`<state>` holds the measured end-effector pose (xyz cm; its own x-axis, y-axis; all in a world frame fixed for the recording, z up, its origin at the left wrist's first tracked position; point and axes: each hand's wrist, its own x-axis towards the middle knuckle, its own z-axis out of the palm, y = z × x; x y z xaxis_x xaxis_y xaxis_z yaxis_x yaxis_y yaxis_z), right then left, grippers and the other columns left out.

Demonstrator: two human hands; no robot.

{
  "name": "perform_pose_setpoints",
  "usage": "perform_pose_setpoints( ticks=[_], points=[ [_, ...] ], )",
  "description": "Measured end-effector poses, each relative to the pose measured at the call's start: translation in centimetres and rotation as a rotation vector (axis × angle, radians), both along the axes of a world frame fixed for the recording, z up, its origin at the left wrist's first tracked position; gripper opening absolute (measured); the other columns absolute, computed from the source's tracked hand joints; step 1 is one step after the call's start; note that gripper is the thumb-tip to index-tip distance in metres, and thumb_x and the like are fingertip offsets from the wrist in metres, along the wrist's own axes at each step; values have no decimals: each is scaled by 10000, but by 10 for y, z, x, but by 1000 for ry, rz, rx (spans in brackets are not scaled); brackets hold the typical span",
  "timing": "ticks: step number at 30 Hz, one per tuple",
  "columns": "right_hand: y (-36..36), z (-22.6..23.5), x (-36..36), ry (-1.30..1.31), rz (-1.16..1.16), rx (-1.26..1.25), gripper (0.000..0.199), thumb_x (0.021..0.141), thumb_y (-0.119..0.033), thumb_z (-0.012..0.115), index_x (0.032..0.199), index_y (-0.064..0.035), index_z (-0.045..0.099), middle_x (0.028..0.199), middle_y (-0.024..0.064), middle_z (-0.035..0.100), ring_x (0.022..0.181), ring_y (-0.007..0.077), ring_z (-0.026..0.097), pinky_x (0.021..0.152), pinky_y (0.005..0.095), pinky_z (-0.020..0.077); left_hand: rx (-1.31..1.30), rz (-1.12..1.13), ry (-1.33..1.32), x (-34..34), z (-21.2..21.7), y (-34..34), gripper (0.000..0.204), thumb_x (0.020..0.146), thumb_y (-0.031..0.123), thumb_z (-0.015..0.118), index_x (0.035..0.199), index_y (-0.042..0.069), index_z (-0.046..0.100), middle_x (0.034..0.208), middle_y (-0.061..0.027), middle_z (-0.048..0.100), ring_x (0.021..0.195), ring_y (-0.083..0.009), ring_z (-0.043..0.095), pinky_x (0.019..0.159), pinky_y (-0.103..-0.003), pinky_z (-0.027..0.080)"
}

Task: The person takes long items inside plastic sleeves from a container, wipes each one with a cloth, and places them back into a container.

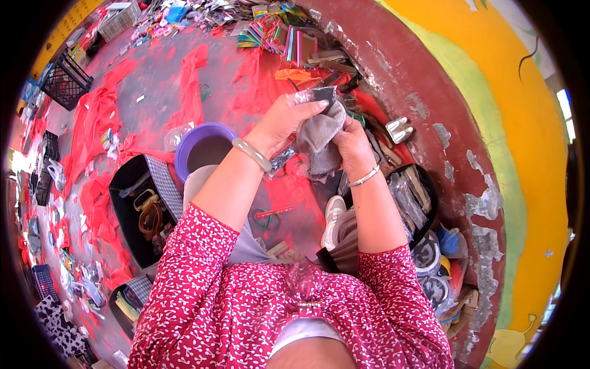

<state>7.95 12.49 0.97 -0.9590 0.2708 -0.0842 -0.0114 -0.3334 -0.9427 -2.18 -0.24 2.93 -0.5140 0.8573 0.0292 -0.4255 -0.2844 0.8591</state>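
My left hand, with a pale bangle at its wrist, pinches a dark flat piece in clear plastic with the thumb on top. A grey cloth hangs bunched between both hands, over the lower part of that piece. On its right side my right hand, wearing a silver bracelet, grips the cloth with curled fingers. What lies under the cloth is hidden. Below and left of my hands stands a purple basin with murky liquid.
Left of my legs is a black bin holding belts; another black container with wrapped items stands at my right. Scattered goods lie ahead along the red wall. A black crate sits far left on the red-patched floor.
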Motion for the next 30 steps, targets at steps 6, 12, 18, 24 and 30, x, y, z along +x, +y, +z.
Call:
perform_pose_setpoints(
  ticks=[6,12,18,24,30],
  points=[
    [1,2,-7,-109,6,-7,178,777,-83,677,940,-25,639,870,42,659,731,129,624,681,274,505,2,134,89,1,-9,2,211,858,94,582,1043,-3,614,904,-29,639,807,-106,599,764,-238,469],
    [-2,-3,-5,-147,175,-36,193,741,-101,717,890,-5,643,794,74,661,676,162,639,635,289,526,148,264,-82,-5,-11,1,195,855,68,580,1014,-43,600,876,-63,634,772,-142,620,709,-282,518],
    [-9,-13,-1,-168,265,-13,224,724,-106,730,896,3,635,783,94,659,641,182,642,606,300,528,173,358,-191,-17,-9,-9,191,851,79,573,988,-53,587,851,-143,634,738,-232,641,666,-363,540],
    [-14,-12,15,-300,376,122,281,747,-157,723,979,-44,610,828,22,642,738,96,596,697,248,481,217,482,-251,-46,-14,-23,196,842,75,576,982,-62,584,864,-175,635,782,-281,636,708,-388,534],
    [-1,-30,28,-267,481,109,262,741,-132,710,951,-27,594,842,62,645,738,126,603,695,266,489,200,626,-335,-58,-12,-34,111,824,32,596,906,-42,612,851,-121,639,762,-227,634,677,-370,532]
  ],
)
